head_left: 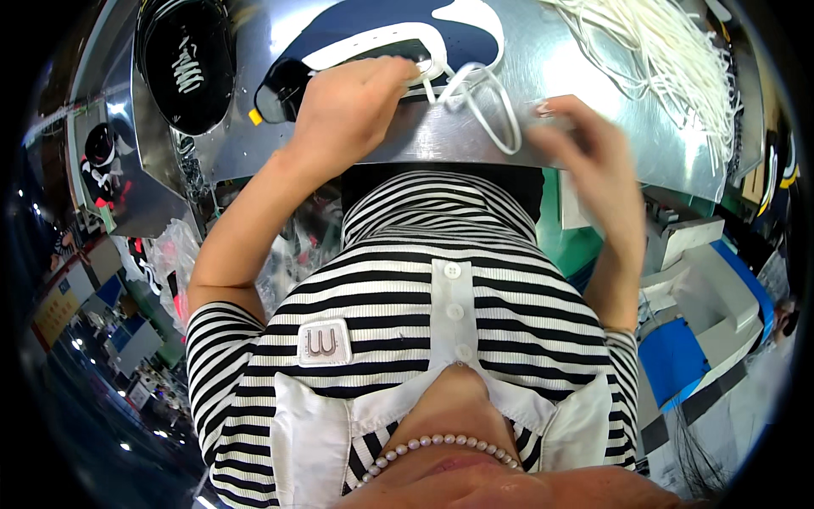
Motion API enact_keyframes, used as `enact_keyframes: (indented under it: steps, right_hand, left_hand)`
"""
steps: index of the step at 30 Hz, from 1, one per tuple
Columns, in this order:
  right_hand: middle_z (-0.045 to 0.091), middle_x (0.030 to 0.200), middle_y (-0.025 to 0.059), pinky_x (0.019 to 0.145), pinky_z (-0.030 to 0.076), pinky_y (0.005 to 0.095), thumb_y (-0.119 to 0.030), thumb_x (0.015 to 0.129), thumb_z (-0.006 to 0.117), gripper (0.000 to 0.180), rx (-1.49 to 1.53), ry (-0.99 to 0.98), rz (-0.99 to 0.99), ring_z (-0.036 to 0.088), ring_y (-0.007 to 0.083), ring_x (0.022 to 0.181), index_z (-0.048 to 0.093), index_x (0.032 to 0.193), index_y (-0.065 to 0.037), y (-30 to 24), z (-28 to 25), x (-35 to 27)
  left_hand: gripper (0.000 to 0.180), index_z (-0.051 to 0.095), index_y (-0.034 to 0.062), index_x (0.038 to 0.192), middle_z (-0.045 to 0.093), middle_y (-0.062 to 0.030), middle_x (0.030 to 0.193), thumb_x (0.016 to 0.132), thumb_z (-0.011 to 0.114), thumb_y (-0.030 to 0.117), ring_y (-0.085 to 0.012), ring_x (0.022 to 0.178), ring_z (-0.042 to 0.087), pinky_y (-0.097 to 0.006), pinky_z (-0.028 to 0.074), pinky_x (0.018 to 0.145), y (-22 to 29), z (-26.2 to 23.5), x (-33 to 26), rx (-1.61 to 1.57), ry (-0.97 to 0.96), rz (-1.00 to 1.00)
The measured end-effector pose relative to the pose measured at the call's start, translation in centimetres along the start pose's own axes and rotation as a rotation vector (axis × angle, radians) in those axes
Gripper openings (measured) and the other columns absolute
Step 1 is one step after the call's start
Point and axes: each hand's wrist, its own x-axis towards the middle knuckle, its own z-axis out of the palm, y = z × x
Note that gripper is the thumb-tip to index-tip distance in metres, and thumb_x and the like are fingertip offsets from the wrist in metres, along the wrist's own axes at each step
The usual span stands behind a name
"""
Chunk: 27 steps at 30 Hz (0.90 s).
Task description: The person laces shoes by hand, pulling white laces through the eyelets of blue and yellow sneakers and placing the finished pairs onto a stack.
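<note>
A navy and white shoe upper [365, 32] lies on the metal tabletop in front of me, its black collar turned to the left. My left hand [352, 110] is closed on the upper at its white eyelet edge, thumb and forefinger pinched together. A white shoelace [500, 110] comes out of the upper there and hangs in a loop to the right, over the table. To the right of this loop, my right hand [589, 148] is raised above the table's near edge. Motion blurs its fingers, and whether they hold the lace's end cannot be made out.
A heap of loose white laces [670, 68] covers the right of the metal table [560, 76]. At the far left stands a black shoe-shaped piece [186, 72] with white marking. Below on the right is a grey and blue machine or case [704, 314]; clear plastic bags [174, 254] lie lower left.
</note>
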Motion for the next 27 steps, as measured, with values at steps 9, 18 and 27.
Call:
enact_keyframes:
  steps: [9,18,27]
  right_hand:
    - [0.064,0.094,0.0057,0.070,0.048,0.0208,-0.007,0.081,0.079,0.041,0.390,0.270,-0.168,0.059,0.0097,0.082,0.051,0.111,-0.004,0.6,3.5,8.0]
    - [0.064,0.099,0.0106,0.076,0.051,0.0252,-0.014,0.077,0.084,0.052,0.270,0.364,-0.185,0.062,0.0139,0.087,0.049,0.113,0.000,0.7,6.1,8.1]
    - [0.066,0.095,0.0104,0.070,0.053,0.0246,-0.015,0.080,0.081,0.046,0.463,0.288,0.006,0.063,0.0124,0.080,0.052,0.112,0.001,0.6,5.4,7.4]
  left_hand:
    - [0.037,0.065,0.0018,0.122,0.069,-0.0120,0.107,0.099,0.056,0.031,-0.0206,0.100,0.064,-0.031,0.047,0.093,-2.5,0.0,1.0,-0.665,-0.401,-0.422]
    - [0.032,0.074,-0.0011,0.098,0.068,-0.0067,0.086,0.088,0.070,0.029,-0.0133,0.079,0.059,-0.029,0.047,0.071,-1.7,0.8,2.7,-0.928,-0.375,-0.695]
    - [0.018,0.075,0.0042,0.089,0.071,-0.0080,0.080,0.086,0.067,0.020,-0.0151,0.068,0.065,-0.032,0.051,0.068,-3.9,2.3,1.8,-0.890,-0.003,-0.667]
